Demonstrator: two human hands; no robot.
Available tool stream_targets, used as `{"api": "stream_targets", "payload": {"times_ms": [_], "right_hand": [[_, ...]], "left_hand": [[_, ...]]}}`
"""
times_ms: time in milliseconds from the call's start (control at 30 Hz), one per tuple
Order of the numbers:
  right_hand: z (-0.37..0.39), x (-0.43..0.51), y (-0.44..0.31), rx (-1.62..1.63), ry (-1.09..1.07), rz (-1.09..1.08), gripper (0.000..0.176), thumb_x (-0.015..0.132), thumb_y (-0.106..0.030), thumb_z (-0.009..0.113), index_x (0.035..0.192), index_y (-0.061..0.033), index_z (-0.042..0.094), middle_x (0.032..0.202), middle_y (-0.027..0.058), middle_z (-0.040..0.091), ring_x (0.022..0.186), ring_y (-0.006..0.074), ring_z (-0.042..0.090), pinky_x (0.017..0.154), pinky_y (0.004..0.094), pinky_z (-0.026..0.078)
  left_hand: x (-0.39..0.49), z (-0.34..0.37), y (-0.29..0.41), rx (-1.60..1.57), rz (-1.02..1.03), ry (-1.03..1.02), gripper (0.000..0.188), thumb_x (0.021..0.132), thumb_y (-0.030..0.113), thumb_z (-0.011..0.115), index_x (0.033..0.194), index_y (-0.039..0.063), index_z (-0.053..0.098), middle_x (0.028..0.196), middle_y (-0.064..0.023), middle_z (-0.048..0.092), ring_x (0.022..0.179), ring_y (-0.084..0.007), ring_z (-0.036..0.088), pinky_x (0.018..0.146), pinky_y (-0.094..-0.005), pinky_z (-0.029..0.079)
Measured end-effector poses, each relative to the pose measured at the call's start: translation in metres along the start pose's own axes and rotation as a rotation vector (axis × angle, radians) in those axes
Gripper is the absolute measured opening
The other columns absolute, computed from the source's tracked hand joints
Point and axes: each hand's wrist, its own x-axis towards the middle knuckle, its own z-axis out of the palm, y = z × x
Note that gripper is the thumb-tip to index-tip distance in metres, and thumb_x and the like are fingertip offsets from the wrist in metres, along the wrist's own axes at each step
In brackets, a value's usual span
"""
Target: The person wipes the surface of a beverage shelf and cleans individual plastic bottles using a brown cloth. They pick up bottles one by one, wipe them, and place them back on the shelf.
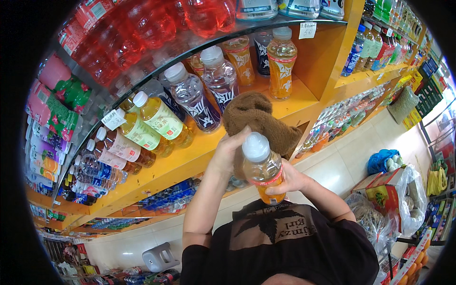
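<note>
My right hand (286,180) grips the lower part of an orange drink bottle (263,167) with a translucent cap, held upright-ish in front of my chest. A brown plush cloth (262,117) is in my left hand (228,149), whose thumb lies over its near edge beside the bottle's cap. Part of the cloth also shows behind the bottle. Beyond the cloth, purple-labelled bottles (196,101) stand on the yellow shelf (213,142), and a similar orange bottle (282,64) stands further right.
A glass shelf (149,76) with red drink bottles (146,25) runs above. Green-labelled tea bottles (164,121) stand at the left. Behind me on the tiled floor are a grey plastic stool (160,257) and a red cardboard box (383,194) with plastic bags around it.
</note>
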Motion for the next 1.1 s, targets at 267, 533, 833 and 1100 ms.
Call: {"api": "stream_targets", "payload": {"times_ms": [267,533,833,1100], "right_hand": [[-0.001,0.0,0.001,-0.04,0.227,-0.005,0.079,0.074,-0.018,0.082,0.139,-0.0014,0.041,0.13,0.0108,0.055,0.121,0.0193,0.053,0.106,0.0368,0.041],[-0.019,0.013,-0.016,0.046,0.573,-0.162,0.069,0.079,-0.009,0.076,0.138,-0.0005,0.041,0.13,0.0096,0.055,0.121,0.0175,0.052,0.105,0.0354,0.041],[-0.014,0.029,-0.015,0.117,0.92,-0.36,0.047,0.085,-0.006,0.069,0.126,0.0011,0.048,0.113,0.0102,0.062,0.102,0.0197,0.062,0.092,0.0351,0.049],[-0.02,0.013,-0.004,0.139,0.758,-0.39,0.07,0.087,-0.011,0.071,0.143,0.0001,0.031,0.138,0.013,0.048,0.127,0.0203,0.049,0.107,0.0375,0.041]], "left_hand": [[-0.007,-0.019,-0.05,-0.109,0.253,-0.105,0.05,0.099,0.026,0.059,0.142,0.006,0.044,0.137,-0.0092,0.056,0.122,-0.0213,0.057,0.103,-0.0392,0.046],[-0.014,-0.017,-0.111,-0.039,0.03,0.129,0.067,0.099,0.031,0.061,0.15,0.003,0.029,0.146,-0.0104,0.044,0.135,-0.0225,0.042,0.112,-0.0377,0.033],[-0.012,0.005,-0.102,-0.366,-0.186,-0.037,0.065,0.102,0.05,0.044,0.149,0.006,0.032,0.149,-0.0105,0.042,0.138,-0.0264,0.04,0.115,-0.0433,0.032],[-0.006,0.007,-0.101,-0.51,-0.221,-0.179,0.064,0.104,0.049,0.038,0.15,0.005,0.031,0.151,-0.0122,0.04,0.137,-0.0263,0.041,0.116,-0.0408,0.032]]}}
